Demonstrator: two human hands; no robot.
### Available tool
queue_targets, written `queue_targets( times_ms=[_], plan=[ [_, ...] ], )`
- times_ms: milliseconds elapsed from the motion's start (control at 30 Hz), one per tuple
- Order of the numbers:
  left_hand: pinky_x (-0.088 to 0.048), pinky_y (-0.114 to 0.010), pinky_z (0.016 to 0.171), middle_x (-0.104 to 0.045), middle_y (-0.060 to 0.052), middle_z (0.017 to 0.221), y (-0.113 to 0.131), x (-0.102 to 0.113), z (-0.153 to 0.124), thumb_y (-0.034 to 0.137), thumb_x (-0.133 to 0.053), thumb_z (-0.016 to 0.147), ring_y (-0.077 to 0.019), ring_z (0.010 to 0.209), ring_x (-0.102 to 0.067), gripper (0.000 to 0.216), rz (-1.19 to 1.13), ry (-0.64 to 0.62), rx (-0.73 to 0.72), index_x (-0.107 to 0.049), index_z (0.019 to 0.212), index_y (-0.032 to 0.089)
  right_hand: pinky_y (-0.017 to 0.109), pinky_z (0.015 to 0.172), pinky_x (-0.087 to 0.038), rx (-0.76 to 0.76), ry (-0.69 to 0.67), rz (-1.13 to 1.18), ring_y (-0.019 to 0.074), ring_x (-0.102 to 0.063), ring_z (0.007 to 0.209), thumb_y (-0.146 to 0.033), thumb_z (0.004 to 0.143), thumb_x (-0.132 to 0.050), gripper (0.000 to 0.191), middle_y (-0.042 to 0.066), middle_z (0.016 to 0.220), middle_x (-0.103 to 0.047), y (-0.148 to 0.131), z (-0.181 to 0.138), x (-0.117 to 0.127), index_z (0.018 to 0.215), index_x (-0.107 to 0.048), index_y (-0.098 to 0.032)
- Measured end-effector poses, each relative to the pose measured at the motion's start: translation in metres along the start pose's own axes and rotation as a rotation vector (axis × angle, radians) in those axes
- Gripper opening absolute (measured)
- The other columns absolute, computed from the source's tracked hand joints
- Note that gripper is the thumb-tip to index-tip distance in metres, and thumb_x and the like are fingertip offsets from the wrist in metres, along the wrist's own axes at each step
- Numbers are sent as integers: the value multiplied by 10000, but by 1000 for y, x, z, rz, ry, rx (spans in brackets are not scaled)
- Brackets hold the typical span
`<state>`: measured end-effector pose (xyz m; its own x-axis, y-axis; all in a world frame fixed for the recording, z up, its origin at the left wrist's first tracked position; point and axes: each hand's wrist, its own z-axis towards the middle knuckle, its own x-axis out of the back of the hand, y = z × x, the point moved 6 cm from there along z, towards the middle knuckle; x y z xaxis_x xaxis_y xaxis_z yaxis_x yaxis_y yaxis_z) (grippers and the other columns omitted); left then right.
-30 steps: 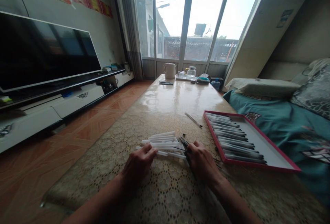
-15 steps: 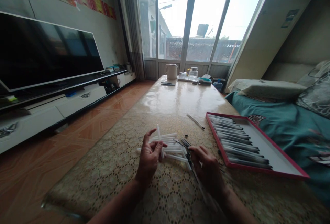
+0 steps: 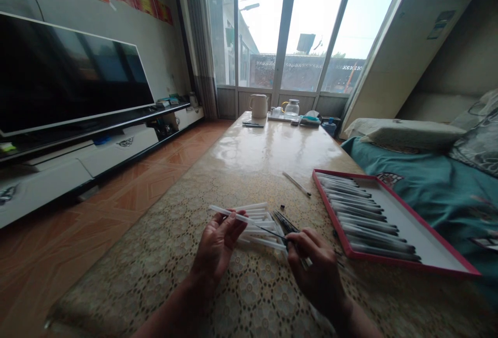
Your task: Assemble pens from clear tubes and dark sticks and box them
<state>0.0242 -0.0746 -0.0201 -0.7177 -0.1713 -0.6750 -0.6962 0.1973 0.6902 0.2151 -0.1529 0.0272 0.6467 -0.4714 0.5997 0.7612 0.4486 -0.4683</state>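
My left hand (image 3: 213,247) pinches a white pen barrel (image 3: 218,210) between thumb and fingers, tilted with its right end lower. Between the fingertips of my right hand (image 3: 317,262) is a thin dark pen refill (image 3: 272,232). Its pointed tip reaches the barrel's right end; whether it is inside, I cannot tell. Beneath and behind my left fingers lies a pile of white barrels (image 3: 257,206). Several dark refills (image 3: 287,220) lie fanned beside my right hand, partly hidden by it. A small black cap (image 3: 282,206) sits just beyond them.
To the right, a red-rimmed box (image 3: 439,247) holds a row of dark-ended pens (image 3: 361,208). A single pen (image 3: 296,184) lies left of it on the patterned table cover (image 3: 163,244). A beige jug (image 3: 258,106) and a glass pot (image 3: 291,108) stand at the far end.
My left hand has turned the barrel from nearly upright to almost lying flat, its end towards my right hand. The refill in my right hand has come to the barrel's end.
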Motion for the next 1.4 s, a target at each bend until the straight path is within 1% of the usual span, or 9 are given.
queue_targets(
  times_ms=[167, 367, 467, 600, 933, 1100, 1200, 1300, 1400],
  plan=[
    [-584, -229, 692, -733, -90, 847, 0, -1, 1, 46, -636, 768, -147, 750, -707, 111, 30, -8, 1, -579, 811, 130, 278, 625, -411, -14, -13, -10, 166, -543, 677, -164, 829, -496, 105, 19, 712, -551, 3, 0, -1, 824, -593, -205],
    [-571, -249, 728, -726, -83, 889, -6, -7, -2, 129, -733, 709, -159, 791, -696, 175, 83, -126, 5, -609, 832, 133, 275, 620, -395, -13, -25, -3, 162, -527, 663, -155, 830, -490, 95, 12, 706, -546, 2, 2, -2, 838, -571, -205],
    [-562, -211, 634, -715, -53, 849, -6, -6, -3, 166, -775, 666, -130, 721, -676, 210, 112, -126, -9, -635, 818, 131, 270, 593, -375, -29, -31, 3, 152, -501, 624, -156, 825, -485, 74, 2, 687, -525, 5, 1, -2, 817, -541, -202],
    [-488, -138, 493, -648, 16, 652, -4, -5, -2, 181, -796, 640, -69, 565, -606, 222, 113, -140, -27, -659, 808, 134, 268, 598, -376, -35, -52, 20, 154, -505, 649, -147, 815, -471, 75, 2, 697, -521, 6, 1, -1, 806, -519, -204],
    [-553, -192, 574, -679, -16, 720, -11, -2, -3, 96, -745, 685, -105, 600, -657, 167, 57, -100, 67, -638, 808, 131, 246, 560, -371, -45, -46, 120, 126, -466, 600, -146, 822, -469, 102, -14, 674, -483, 6, 4, 3, 786, -549, -199],
    [-552, -207, 613, -688, -21, 702, -13, -10, -9, 137, -793, 639, -121, 618, -667, 220, 89, -178, 85, -644, 800, 126, 251, 564, -362, -38, -36, 97, 132, -470, 605, -145, 826, -472, 106, -13, 666, -482, 6, 5, 2, 769, -543, -199],
    [-545, -212, 602, -698, -46, 667, -23, -18, -13, 148, -800, 634, -137, 608, -671, 210, 159, -273, 159, -657, 783, 112, 251, 576, -375, -39, -73, 115, 134, -488, 612, -159, 825, -487, 77, -16, 681, -498, 2, 3, -1, 867, -541, -196],
    [-549, -226, 605, -714, -87, 674, -33, -22, -17, 141, -777, 664, -164, 635, -685, 180, 187, -342, 249, -669, 801, 96, 255, 619, -412, -99, -117, 249, 141, -528, 648, -214, 849, -465, 187, -11, 728, -535, 2, 1, -2, 1031, -501, -186],
    [-562, -237, 626, -717, -99, 690, -36, -20, -18, 84, -722, 710, -176, 655, -698, 100, 102, -270, 325, -668, 794, 85, 271, 682, -439, -202, -113, 434, 160, -574, 735, -297, 913, -349, 247, 12, 797, -592, 13, 3, 0, 1073, -504, -191]
  ],
)
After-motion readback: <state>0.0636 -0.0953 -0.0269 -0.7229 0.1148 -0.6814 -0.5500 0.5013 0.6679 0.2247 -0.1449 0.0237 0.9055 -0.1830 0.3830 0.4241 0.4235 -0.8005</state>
